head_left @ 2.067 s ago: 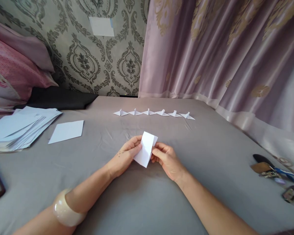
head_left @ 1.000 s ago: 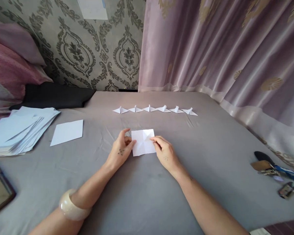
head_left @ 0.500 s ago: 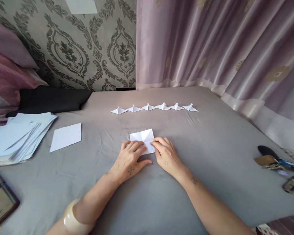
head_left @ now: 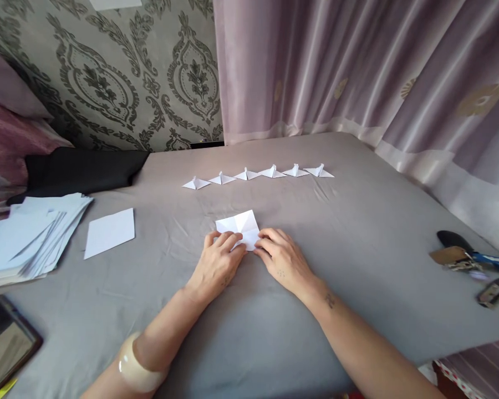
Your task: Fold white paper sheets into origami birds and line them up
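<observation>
A small white sheet of paper (head_left: 243,220), marked with crossing creases, lies on the grey cloth in front of me. Over its lower left part are the bent fingers of my left hand (head_left: 218,257), with the thumb drawn in by the near edge. My right hand (head_left: 283,257) pinches the lower right corner between thumb and fingertips. The fingers hide the sheet's near left part. Beyond it, several folded white paper birds (head_left: 246,174) stand in a row with their wings spread.
At left lie a single white sheet (head_left: 110,233), a stack of paper (head_left: 29,238), a dark tablet-like device (head_left: 8,343) and a folded black cloth (head_left: 83,172). Keys (head_left: 461,263) and a small metal object (head_left: 494,292) sit far right. A curtain (head_left: 316,66) hangs behind.
My left thumb has moved from lying outstretched below the paper to its near edge, beside the fingers. My right fingertips have slid down to the corner. The camera view has tilted slightly.
</observation>
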